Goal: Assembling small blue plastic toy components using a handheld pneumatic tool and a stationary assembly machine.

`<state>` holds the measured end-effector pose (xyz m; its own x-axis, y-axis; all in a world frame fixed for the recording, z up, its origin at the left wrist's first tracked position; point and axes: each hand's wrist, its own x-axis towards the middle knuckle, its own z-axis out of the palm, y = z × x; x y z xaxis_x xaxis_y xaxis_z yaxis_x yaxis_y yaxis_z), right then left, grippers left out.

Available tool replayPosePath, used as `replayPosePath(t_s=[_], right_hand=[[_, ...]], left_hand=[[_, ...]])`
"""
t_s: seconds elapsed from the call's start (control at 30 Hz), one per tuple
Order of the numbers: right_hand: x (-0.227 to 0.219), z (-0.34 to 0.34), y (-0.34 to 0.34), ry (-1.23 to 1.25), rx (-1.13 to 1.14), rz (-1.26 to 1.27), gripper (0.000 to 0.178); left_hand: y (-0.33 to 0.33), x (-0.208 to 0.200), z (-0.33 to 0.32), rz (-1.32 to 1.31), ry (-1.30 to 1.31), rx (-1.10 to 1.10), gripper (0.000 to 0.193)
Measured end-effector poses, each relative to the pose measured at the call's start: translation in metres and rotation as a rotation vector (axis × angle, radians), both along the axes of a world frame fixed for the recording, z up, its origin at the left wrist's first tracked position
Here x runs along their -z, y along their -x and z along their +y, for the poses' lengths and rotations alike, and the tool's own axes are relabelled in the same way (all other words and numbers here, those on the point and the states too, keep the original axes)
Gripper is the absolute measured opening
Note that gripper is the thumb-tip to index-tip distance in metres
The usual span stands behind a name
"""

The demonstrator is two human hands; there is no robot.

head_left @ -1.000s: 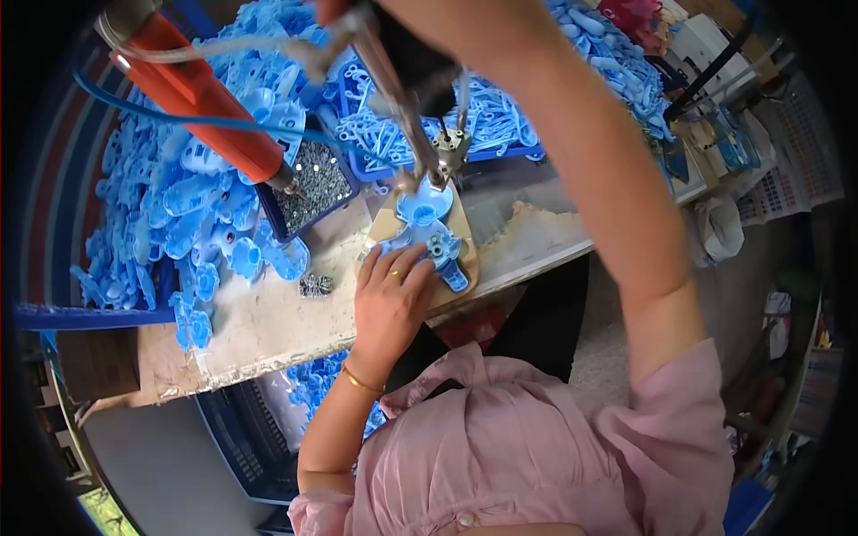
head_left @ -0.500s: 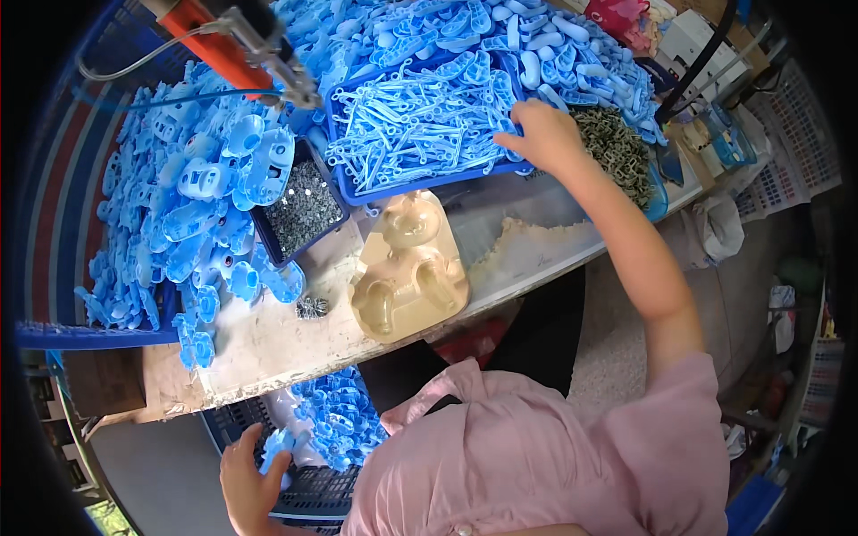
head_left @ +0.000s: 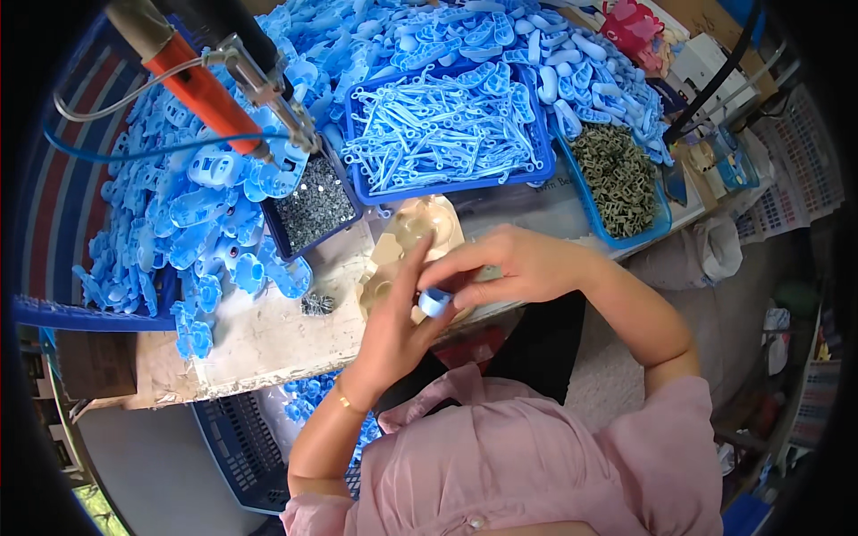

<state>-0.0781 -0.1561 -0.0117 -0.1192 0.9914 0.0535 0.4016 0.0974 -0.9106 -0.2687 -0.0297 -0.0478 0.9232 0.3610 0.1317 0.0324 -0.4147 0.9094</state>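
Observation:
My two hands meet over the near side of a tan molded fixture on the bench. In my left hand a small light-blue plastic part sits between thumb and fingers. My right hand reaches in from the right, its thumb and fingers closed at that same part. Whether the right fingers also pinch a smaller piece is hidden. Behind them stands a blue tray heaped with thin blue rods that have ringed ends. The hands cover much of the fixture's hollows.
A dark box of small metal pieces and a blue tray of olive-brown clips flank the rods. Piles of blue shells cover the left. An orange power screwdriver hangs above. A dark-blue basket sits below the bench edge.
My left hand has come up from the low basket to the fixture with a blue part. My right hand has drawn back from the tray's right edge to meet it.

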Motion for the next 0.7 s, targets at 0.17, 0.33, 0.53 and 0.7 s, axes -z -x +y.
replayPosePath(t_s=[0.17,0.33,0.53,0.7], right_hand=[[0.021,0.01,-0.092,-0.042,0.727,-0.338,0.034],[0.067,0.014,-0.176,-0.178,0.916,-1.221,0.035],[0.065,0.022,-0.187,-0.375,1.011,-1.063,0.018],[0.034,0.009,-0.18,-0.213,1.17,-0.62,0.022]], left_hand=[[0.002,0.023,0.007,-0.057,-0.244,-0.032,0.033],[0.007,0.033,0.004,-0.066,-0.411,-0.037,0.033],[0.008,0.071,-0.001,-0.066,-0.719,-0.032,0.042],[0.016,0.071,-0.01,0.029,-0.754,-0.033,0.059]])
